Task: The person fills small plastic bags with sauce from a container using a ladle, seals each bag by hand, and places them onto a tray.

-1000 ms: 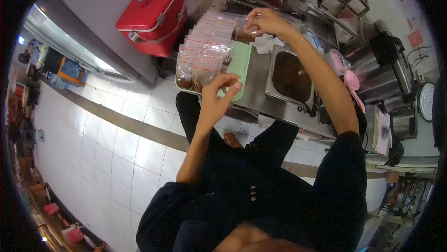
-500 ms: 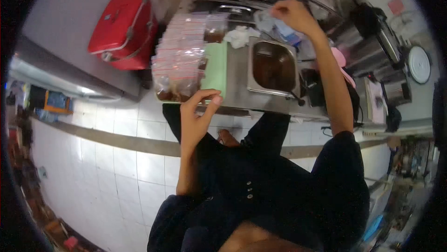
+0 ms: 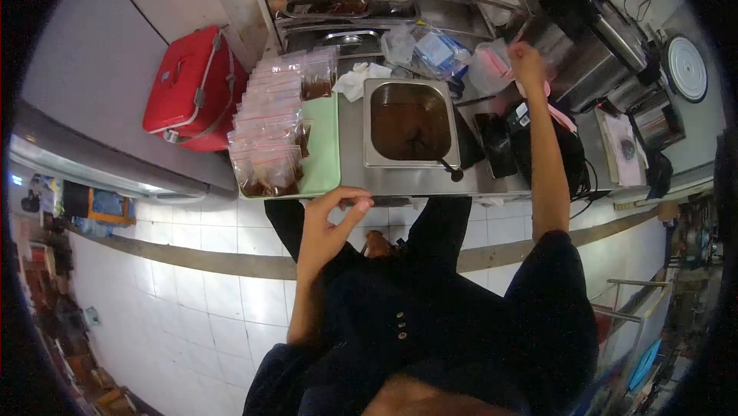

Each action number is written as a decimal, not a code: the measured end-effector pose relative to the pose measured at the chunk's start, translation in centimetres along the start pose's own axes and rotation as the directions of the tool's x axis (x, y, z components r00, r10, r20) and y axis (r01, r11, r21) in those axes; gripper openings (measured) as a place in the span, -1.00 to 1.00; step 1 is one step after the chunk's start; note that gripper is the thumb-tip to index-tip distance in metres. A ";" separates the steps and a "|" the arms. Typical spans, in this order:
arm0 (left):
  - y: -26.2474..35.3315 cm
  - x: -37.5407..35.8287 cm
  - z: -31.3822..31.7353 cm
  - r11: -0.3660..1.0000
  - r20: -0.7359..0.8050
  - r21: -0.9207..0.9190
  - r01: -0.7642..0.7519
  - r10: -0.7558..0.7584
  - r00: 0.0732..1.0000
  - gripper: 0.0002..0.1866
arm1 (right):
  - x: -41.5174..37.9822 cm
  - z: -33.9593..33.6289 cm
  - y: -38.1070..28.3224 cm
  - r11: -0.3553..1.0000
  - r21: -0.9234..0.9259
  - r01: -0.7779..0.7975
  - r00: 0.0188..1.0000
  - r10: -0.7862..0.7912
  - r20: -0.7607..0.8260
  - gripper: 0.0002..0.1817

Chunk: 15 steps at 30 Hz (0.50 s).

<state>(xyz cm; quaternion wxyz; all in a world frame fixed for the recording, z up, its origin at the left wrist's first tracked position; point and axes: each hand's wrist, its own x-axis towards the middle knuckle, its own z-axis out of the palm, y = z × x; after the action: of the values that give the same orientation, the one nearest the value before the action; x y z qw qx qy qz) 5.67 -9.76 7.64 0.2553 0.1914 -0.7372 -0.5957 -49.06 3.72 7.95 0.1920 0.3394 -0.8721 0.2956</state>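
My left hand (image 3: 334, 220) is just in front of the counter edge, near the corner of a green tray (image 3: 327, 143). Its thumb and fingertips meet, with nothing visible between them. Rows of zip bags (image 3: 265, 128) with brown contents lie on the tray. My right hand (image 3: 527, 66) reaches over the back right of the counter, beside a clear plastic container (image 3: 487, 70) with something pink at it; its fingers are blurred. Between my hands stands a steel pan (image 3: 372, 156) of dark brown liquid, a dark handle (image 3: 453, 173) sticking out over its front edge.
A red cool box (image 3: 184, 86) stands left of the tray. White crumpled tissue (image 3: 360, 81) and blue-and-clear packets (image 3: 440, 53) lie behind the pan. A black phone-like object (image 3: 496, 143) lies right of it. Steel racks are at the back, with large pots (image 3: 592, 39) at right.
The view has shifted, so the counter appears lower and further left. My right hand has moved right, from above the plastic packets to beside the clear container. My left hand keeps its pinched shape.
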 end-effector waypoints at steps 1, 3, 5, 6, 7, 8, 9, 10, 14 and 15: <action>0.1 0.1 0.2 1.000 0.000 0.016 -0.003 0.003 1.000 -0.79 | 0.5 -0.1 0.4 0.999 -0.029 -0.013 0.997 0.011 -0.073 -0.81; 0.0 0.4 0.6 0.999 0.005 0.045 -0.011 0.011 1.000 -0.80 | 1.5 -0.5 1.4 0.995 -0.090 -0.048 0.975 0.028 -0.219 -0.84; 0.5 0.7 1.2 1.000 0.023 0.002 -0.012 0.012 1.000 -0.80 | 1.9 -1.3 2.6 0.998 -0.069 -0.002 0.961 -0.017 -0.275 -0.80; 0.8 0.8 1.4 1.000 0.028 -0.018 -0.013 0.014 1.000 -0.80 | 2.2 -1.6 2.7 0.998 -0.058 0.024 0.952 -0.040 -0.305 -0.79; 1.0 0.9 1.5 1.000 0.044 0.000 -0.027 0.027 0.999 -0.79 | 2.2 -2.4 1.9 1.000 0.001 0.014 0.958 -0.013 -0.288 -0.79; 1.2 1.1 1.6 0.999 0.058 0.018 -0.041 0.040 0.998 -0.79 | 1.9 -3.3 1.2 0.998 0.060 0.006 0.963 0.010 -0.269 -0.80; 1.4 1.2 1.7 0.998 0.071 0.035 -0.053 0.051 0.996 -0.78 | 1.7 -4.1 0.4 0.993 0.118 -0.003 0.969 0.032 -0.246 -0.80; 1.5 1.4 1.9 0.998 0.080 0.045 -0.054 0.050 0.996 -0.78 | 1.4 -4.5 -0.1 0.991 0.133 0.010 0.980 0.017 -0.197 -0.82; 2.3 2.0 2.7 0.996 0.152 0.069 -0.049 0.038 0.988 -0.78 | -0.7 -2.8 -2.0 0.999 -0.034 0.005 0.996 -0.001 0.094 -0.85; 2.5 2.1 2.9 0.996 0.156 0.069 -0.052 0.041 0.987 -0.79 | -0.4 -2.7 -1.2 0.996 0.058 -0.063 0.986 0.053 0.155 -0.84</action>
<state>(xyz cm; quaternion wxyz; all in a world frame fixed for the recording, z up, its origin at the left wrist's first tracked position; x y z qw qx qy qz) 2.28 -8.17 9.96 0.2038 0.1365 -0.7802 -0.5754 -47.62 4.90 10.19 0.1048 0.3417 -0.8840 0.3013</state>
